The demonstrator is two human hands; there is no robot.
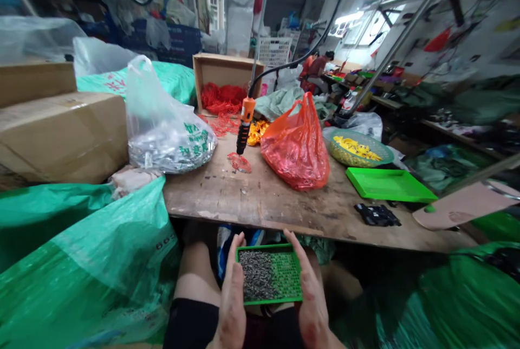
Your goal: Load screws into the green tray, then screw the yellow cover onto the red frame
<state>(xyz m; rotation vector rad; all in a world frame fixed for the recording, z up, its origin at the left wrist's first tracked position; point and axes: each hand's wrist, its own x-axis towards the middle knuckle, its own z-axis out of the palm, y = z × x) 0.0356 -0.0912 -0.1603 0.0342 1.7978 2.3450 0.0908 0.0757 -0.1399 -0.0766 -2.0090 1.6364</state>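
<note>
Between my palms I hold a small green tray (pixel 289 300) above my lap, just below the table's front edge. My left hand (pixel 234 289) presses flat along its left side, fingers pointing forward. Against the right side lies my right hand (pixel 309 284), its fingers straight. Many small dark metal pieces that look like screws (pixel 258 275) are heaped in the tray's left part; the right part shows a patterned green floor with holes or pegs. An orange and black electric screwdriver (pixel 245 124) hangs over the table, above a small red piece (pixel 239 163).
On the wooden table (pixel 227 202) stand a red plastic bag (pixel 296 148), a clear bag (pixel 170 132), a flat green tray (pixel 390 184), a basket of yellow parts (pixel 357 149), black parts (pixel 377 214) and a pink tumbler (pixel 463 208). Green sacks (pixel 97 267) flank me. Two people (pixel 314 70) sit farther back.
</note>
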